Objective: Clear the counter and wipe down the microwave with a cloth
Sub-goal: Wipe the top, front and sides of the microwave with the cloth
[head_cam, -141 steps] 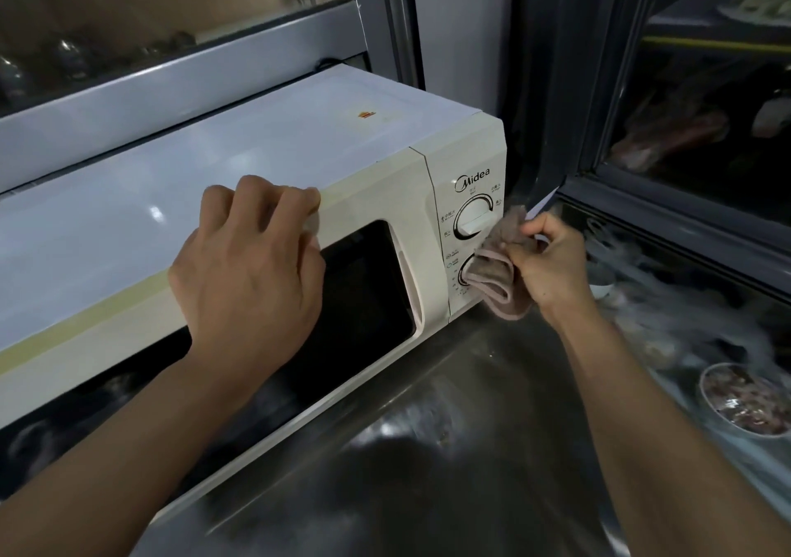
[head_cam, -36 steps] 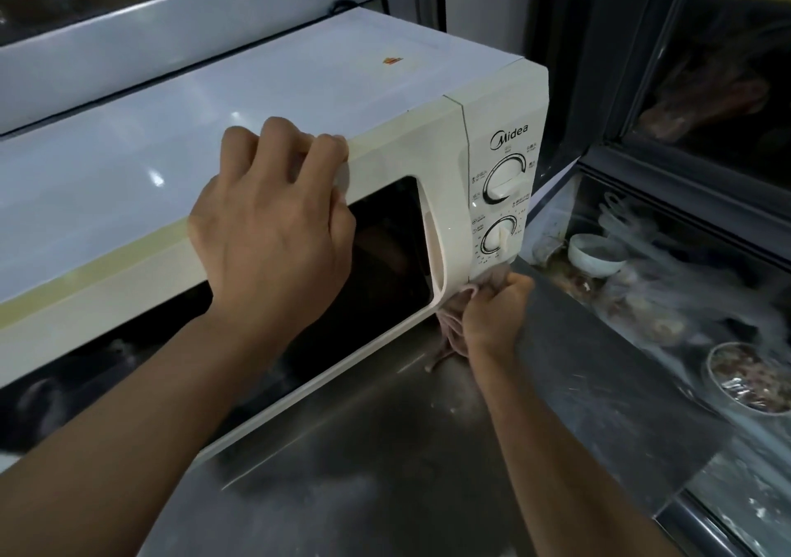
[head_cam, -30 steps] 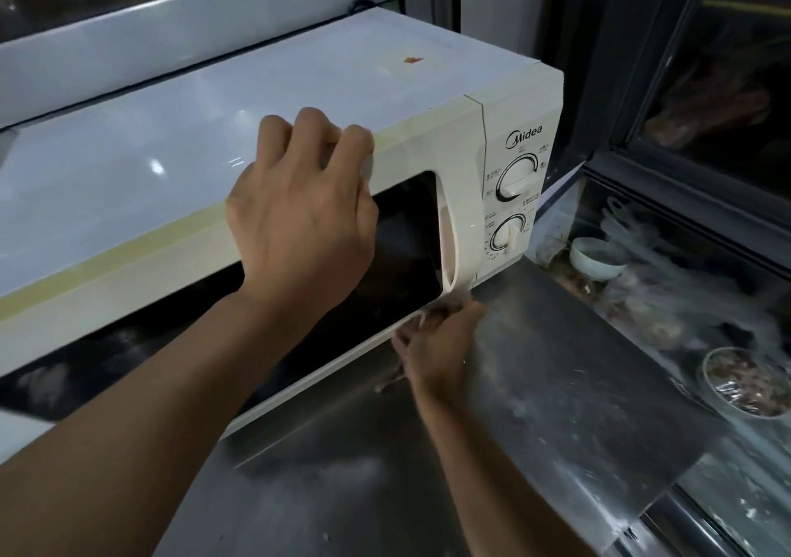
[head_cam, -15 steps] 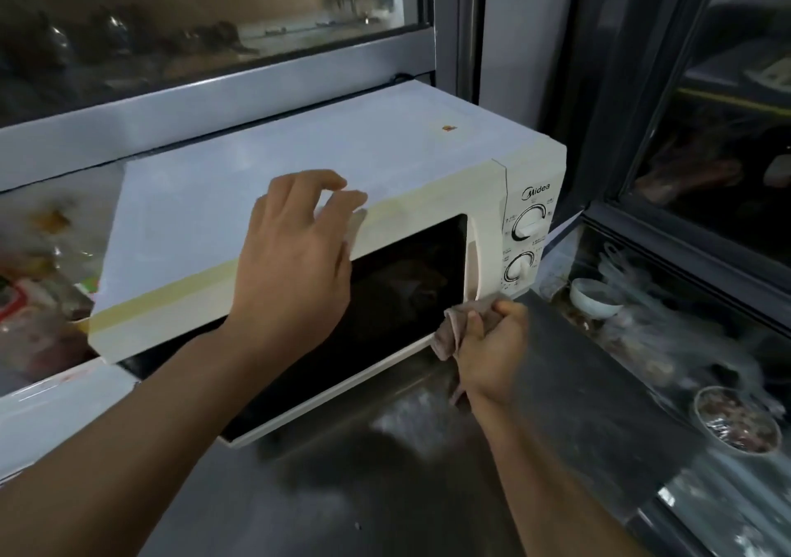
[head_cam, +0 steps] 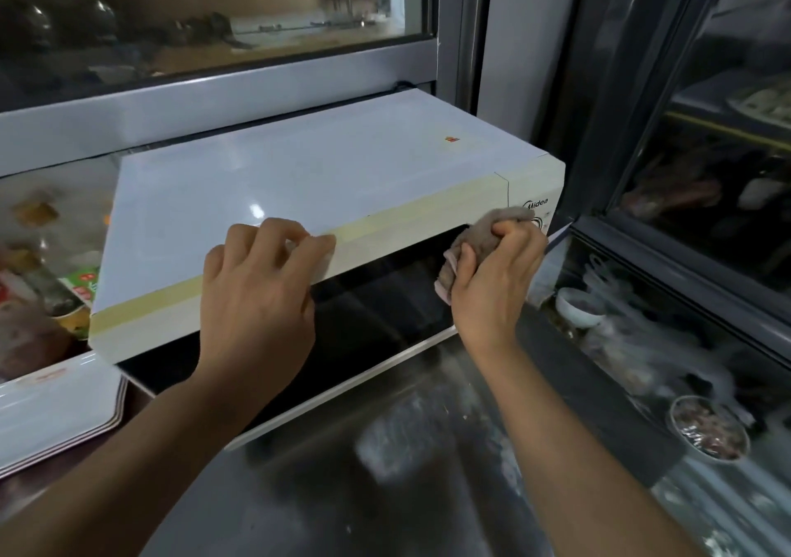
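Observation:
A cream-white microwave with a dark door window stands on the steel counter. My left hand rests on the microwave's top front edge, its fingers curled over the edge above the door. My right hand grips a bunched pinkish-brown cloth and holds it against the upper right of the door, by the control panel. The dials are hidden behind the cloth and hand.
A stack of white trays lies at the left by the microwave. On the right, a glass display case holds a small white bowl, plastic bags and a foil dish of food. A window frame runs behind the microwave.
My right hand has lifted the cloth from the door's lower right corner to the upper right of the door. My left hand stays on the top front edge.

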A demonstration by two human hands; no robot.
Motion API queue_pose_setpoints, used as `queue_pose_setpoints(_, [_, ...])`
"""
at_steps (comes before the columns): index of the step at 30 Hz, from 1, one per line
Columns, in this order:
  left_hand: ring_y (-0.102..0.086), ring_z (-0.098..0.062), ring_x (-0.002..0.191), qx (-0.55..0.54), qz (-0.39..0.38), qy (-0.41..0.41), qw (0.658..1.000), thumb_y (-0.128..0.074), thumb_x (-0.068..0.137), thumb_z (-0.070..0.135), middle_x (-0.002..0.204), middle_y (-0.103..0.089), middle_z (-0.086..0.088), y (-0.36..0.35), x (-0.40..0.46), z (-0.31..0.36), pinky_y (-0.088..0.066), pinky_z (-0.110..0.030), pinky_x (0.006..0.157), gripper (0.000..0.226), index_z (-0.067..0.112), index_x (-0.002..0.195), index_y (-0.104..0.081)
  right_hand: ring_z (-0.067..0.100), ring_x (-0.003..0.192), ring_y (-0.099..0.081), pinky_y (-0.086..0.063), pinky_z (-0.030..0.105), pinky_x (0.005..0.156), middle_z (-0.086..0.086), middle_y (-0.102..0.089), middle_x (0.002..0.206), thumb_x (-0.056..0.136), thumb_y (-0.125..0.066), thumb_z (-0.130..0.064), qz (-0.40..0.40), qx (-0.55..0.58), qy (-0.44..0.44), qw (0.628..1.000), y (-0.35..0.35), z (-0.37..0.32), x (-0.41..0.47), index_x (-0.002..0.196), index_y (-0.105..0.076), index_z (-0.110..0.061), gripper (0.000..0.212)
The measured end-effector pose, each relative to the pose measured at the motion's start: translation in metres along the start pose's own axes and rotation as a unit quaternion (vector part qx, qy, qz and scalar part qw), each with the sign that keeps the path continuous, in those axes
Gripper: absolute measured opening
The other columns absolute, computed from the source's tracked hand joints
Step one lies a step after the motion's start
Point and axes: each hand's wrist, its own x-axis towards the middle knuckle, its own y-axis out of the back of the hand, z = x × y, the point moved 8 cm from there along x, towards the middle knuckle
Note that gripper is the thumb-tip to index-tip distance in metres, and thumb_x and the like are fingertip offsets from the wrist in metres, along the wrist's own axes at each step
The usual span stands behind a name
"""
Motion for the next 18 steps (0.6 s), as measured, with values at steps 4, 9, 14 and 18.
queue_pose_setpoints(4, [-0.048,-0.038,0.089,0.004,0.013,0.002,1.000,-0.062,0.069,-0.013,0.105,-0.059,-0.017,-0.001,-0.001,0.000,-0.037,-0.044,0.072,0.046,0.006,0.110,-0.064,0.038,0.119,-0.041,-0.038,0.037,0.098,0.029,-0.039,0.125,0.084,-0.059,-0.005,0.009,0.012,0.019,1.000,-0.012,0.018,-0.012,0.112,-0.044,0.009,0.034])
queue_pose_setpoints(9, [-0.047,-0.039,0.088,0.002,0.018,-0.002,1.000,-0.059,0.069,-0.010,0.102,-0.058,-0.018,-0.002,0.000,0.000,-0.037,-0.045,0.071,0.045,0.005,0.111,-0.063,0.033,0.116,-0.041,-0.034,0.024,0.104,0.032,-0.035,0.122,0.087,-0.053,-0.001,0.024,0.095,0.043,0.994,-0.026,0.043,-0.034,0.111,-0.028,-0.016,0.037])
queue_pose_setpoints(14, [-0.046,-0.039,0.088,-0.003,0.031,-0.001,1.000,-0.052,0.071,-0.007,0.102,-0.056,-0.019,-0.002,-0.002,0.000,-0.036,-0.043,0.070,0.044,0.004,0.112,-0.063,0.025,0.107,-0.044,-0.036,0.008,0.091,0.034,-0.033,0.118,0.084,-0.051,0.011,-0.002,0.139,-0.031,0.990,-0.049,0.084,-0.066,0.103,-0.031,0.015,0.029])
queue_pose_setpoints(18, [-0.046,-0.039,0.091,-0.004,0.037,-0.010,0.999,-0.056,0.071,-0.009,0.105,-0.057,-0.017,-0.002,-0.005,-0.001,-0.035,-0.044,0.074,0.047,0.006,0.116,-0.061,0.034,0.113,-0.048,-0.047,0.036,0.096,0.028,-0.033,0.122,0.087,-0.052,0.008,-0.055,0.170,-0.131,0.975,-0.069,0.104,-0.083,0.107,-0.031,0.009,0.030])
